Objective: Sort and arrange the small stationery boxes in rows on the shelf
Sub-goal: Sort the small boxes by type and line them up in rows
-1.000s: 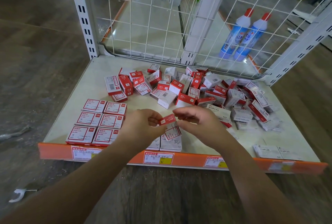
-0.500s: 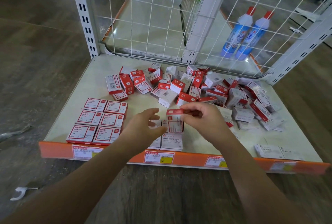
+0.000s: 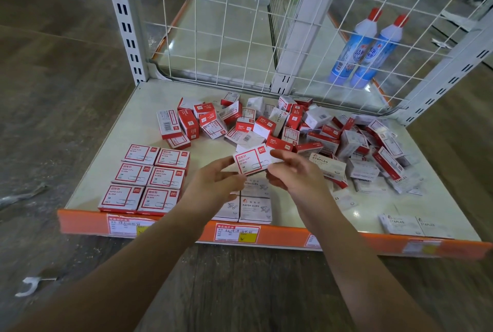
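White wire mesh [image 3: 234,38] stands at the back of the shelf [image 3: 106,171], and two blue bottles [image 3: 365,49] sit behind it. You hold one red and white box [image 3: 253,162] up over the middle of the shelf, just above the white boxes [image 3: 256,209] by the front edge. Your left hand [image 3: 213,185] pinches its left end with thumb and fingers, and your right hand [image 3: 296,174] pinches its right end with curled fingers. You probably hold it face up like this so you can read it and see which row it goes in. Its top is white with a red frame, a red corner mark, small print and a drawing of a paper clip. It looks just like the six red boxes [image 3: 149,179] lying flat in neat rows on the left, so it likely belongs beside them. Lots of boxes still lie in a messy pile [image 3: 306,134] at the back and right. Two flat white boxes [image 3: 410,225] wait near the front right corner.
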`<state>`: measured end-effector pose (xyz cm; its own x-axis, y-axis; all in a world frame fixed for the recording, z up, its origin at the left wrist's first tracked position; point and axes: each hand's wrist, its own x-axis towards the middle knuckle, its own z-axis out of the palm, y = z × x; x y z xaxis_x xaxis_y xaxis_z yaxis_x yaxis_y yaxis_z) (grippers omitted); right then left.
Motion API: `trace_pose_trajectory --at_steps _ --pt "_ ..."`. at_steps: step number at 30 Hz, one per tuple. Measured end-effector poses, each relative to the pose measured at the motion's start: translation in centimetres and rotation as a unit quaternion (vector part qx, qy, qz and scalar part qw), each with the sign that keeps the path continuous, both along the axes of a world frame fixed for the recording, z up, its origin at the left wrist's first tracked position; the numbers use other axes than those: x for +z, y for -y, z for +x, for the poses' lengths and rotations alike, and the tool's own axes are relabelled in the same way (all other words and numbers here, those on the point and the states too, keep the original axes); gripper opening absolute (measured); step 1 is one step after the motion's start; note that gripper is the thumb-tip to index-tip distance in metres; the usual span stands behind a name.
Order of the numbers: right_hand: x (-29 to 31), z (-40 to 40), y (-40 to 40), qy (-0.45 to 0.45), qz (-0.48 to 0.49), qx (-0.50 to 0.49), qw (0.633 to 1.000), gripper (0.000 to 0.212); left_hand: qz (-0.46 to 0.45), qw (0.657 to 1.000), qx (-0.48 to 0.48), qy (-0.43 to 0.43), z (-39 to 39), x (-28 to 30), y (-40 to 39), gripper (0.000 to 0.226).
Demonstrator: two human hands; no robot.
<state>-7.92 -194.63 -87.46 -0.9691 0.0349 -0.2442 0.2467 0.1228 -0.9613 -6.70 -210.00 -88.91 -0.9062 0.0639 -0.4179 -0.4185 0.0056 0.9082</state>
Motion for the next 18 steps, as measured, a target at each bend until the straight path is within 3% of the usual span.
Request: trace_pose_trajectory --at_steps 7,18 --pt "-0.7 0.2 -0.4 0.019 0.073 0.091 0.993 0.037 -0.038 0.999 0.011 -0.018 0.1 0.1 0.4 0.036" --pt "-1.2 0.7 -0.9 -0.065 0.189 0.149 0.969 0.047 -0.135 0.990 -0.027 -0.040 0.5 -0.1 0.4 0.037"
